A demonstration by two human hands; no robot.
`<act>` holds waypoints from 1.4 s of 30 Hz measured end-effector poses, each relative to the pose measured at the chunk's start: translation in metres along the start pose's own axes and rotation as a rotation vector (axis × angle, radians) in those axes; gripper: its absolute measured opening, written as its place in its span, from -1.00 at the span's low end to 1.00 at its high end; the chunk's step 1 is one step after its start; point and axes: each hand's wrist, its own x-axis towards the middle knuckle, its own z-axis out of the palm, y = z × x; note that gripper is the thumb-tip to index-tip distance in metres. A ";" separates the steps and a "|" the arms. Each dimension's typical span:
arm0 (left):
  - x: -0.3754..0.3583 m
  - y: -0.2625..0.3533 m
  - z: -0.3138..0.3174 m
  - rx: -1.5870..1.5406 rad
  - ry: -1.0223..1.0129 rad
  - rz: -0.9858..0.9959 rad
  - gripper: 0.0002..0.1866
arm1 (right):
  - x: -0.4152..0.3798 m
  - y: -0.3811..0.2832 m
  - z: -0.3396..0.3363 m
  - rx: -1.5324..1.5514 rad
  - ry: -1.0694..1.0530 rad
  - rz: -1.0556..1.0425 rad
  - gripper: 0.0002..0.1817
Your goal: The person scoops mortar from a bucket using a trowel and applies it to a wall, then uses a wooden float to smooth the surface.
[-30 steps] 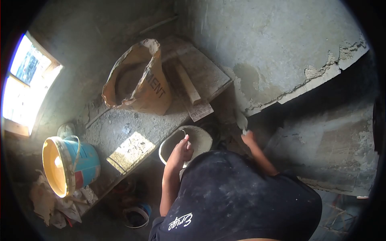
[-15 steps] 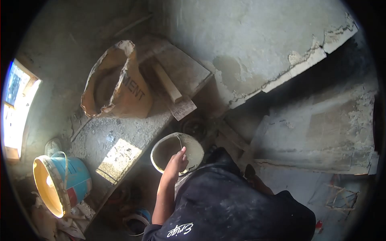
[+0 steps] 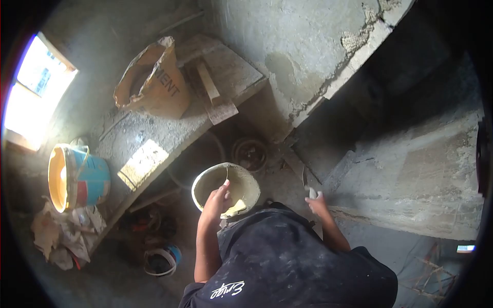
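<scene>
My left hand (image 3: pixel 220 199) is closed on the thin wire handle of a pale, mortar-smeared bucket (image 3: pixel 248 180), which hangs in front of my dusty black shirt. The bucket's mouth faces up, and sunlight falls on its near inner side. To the right, my right hand (image 3: pixel 317 202) grips the light handle of a trowel (image 3: pixel 305 179). Its blade is seen nearly edge-on, pointing away from me beside the grey slab.
An open cement bag (image 3: pixel 167 92) and a wooden float (image 3: pixel 209 90) lie on the concrete ledge (image 3: pixel 177 131). A blue paint bucket (image 3: pixel 92 174) stands at its left end. A rough slab (image 3: pixel 411 179) is at right; a small pail (image 3: pixel 160 261) is below.
My right hand has come out from beside my body and reaches forward with the trowel. The left hand still holds the bucket. My view has turned and shifted.
</scene>
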 end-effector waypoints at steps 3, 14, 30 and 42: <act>-0.011 -0.024 0.002 0.142 0.080 -0.026 -0.43 | -0.018 -0.047 -0.030 0.268 -0.279 -0.207 -0.25; -0.048 -0.072 0.070 0.159 0.049 0.049 -0.53 | -0.129 -0.194 -0.116 -0.793 -0.644 -0.588 -0.45; -0.107 -0.084 0.170 0.781 -0.102 0.116 -0.32 | -0.135 -0.135 0.010 -1.095 -0.557 -1.162 -0.74; -0.099 -0.075 0.164 0.852 -0.099 0.274 -0.34 | -0.102 -0.165 -0.010 -0.842 -1.019 -0.931 -0.47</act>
